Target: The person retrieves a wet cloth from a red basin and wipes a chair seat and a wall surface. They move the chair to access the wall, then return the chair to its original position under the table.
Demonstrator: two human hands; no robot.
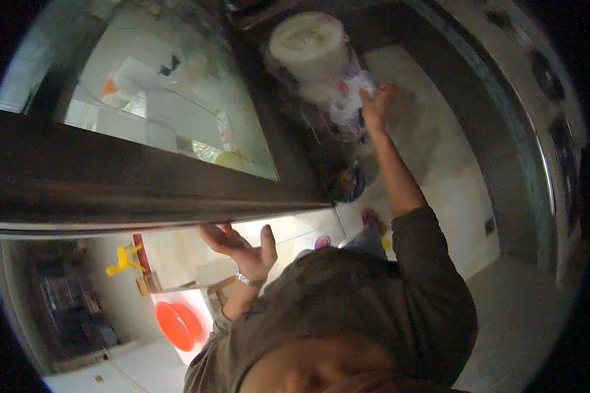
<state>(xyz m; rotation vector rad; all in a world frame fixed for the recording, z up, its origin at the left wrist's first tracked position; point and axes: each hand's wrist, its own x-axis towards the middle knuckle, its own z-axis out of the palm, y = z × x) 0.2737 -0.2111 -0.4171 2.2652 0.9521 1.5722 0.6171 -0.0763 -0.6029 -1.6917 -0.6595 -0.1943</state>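
Note:
My right hand (377,108) is at a white plastic bag (351,98) with pink and red marks, its fingers against the bag's side; the grip is blurred. Right behind the bag stands a pale, round container (309,46), seen from above. My left hand (241,250), with a metal watch at the wrist, is at the edge of a dark-framed glass panel (152,196). Its thumb stands apart from the fingers, and the fingertips are partly hidden by the panel's edge.
Dark, blurred items (346,184) lie below the bag, beside the panel's corner. A pale wall or floor surface (423,147) lies right of my arm. At lower left are a red plastic basin (177,325) on a white surface and a yellow plastic stool (124,260).

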